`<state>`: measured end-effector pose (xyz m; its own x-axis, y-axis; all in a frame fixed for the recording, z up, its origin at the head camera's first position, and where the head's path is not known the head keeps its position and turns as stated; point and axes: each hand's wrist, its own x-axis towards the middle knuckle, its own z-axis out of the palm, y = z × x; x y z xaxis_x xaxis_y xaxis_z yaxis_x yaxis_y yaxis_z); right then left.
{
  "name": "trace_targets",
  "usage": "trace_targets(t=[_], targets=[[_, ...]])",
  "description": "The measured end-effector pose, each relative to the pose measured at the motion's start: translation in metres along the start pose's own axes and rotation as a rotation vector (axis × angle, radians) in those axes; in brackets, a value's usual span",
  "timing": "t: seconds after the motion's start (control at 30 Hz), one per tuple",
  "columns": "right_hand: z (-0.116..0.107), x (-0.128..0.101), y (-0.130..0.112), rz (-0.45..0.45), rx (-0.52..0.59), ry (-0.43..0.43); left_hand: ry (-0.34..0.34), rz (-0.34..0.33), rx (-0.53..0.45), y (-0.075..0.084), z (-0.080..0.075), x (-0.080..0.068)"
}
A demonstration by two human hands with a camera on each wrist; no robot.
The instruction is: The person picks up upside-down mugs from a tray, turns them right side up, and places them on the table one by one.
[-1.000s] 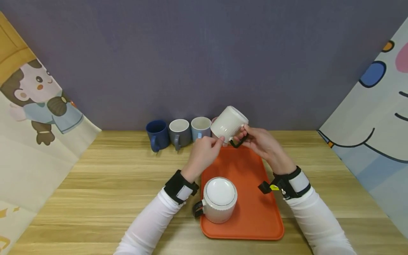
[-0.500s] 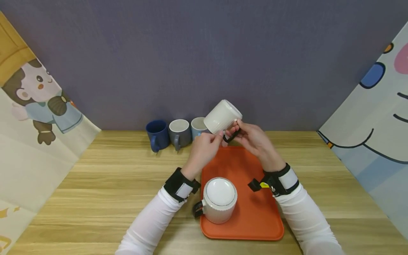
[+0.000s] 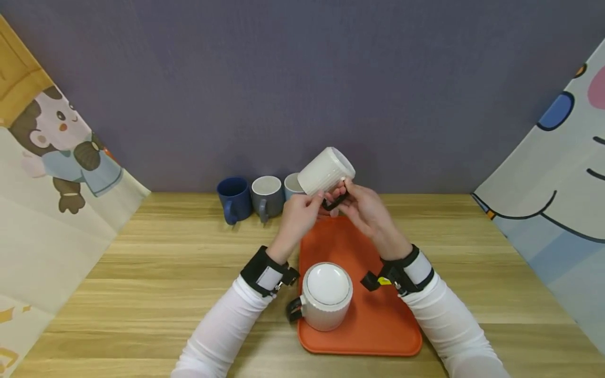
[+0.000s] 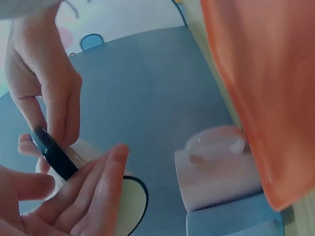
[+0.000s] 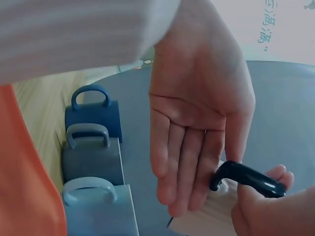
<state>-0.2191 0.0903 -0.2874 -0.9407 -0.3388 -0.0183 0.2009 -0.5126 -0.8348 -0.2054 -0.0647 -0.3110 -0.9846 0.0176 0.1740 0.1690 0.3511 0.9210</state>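
Observation:
A white ribbed mug with a black handle is up in the air, tilted, its base toward the upper right in the head view. My right hand pinches the handle between thumb and fingers. My left hand has its fingers extended along the mug's side, near the dark-edged rim, with its thumb by the handle. A second white mug stands upside down on the orange tray, its black handle pointing left past the tray's edge.
Along the wall at the back stand a navy mug, a grey mug and a light blue mug. A pink mug, mostly hidden behind my hands in the head view, stands beside the blue one. All rest on a wooden table.
The held mug has moved left and slightly up, now overlapping the light blue mug in the head view. My right hand shifted left with it; my left hand moved a little.

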Motion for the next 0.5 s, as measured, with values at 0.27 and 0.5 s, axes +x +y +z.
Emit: trace_targets(t=[0.27,0.5], targets=[[0.0058,-0.005,0.0067,-0.081,-0.115,-0.005,-0.004,-0.056,-0.262,0.0,-0.001,0.0019],[0.0096,-0.0062,0.0105,-0.064,-0.105,0.002,0.008,-0.089,-0.414,-0.0007,-0.003,0.0028]])
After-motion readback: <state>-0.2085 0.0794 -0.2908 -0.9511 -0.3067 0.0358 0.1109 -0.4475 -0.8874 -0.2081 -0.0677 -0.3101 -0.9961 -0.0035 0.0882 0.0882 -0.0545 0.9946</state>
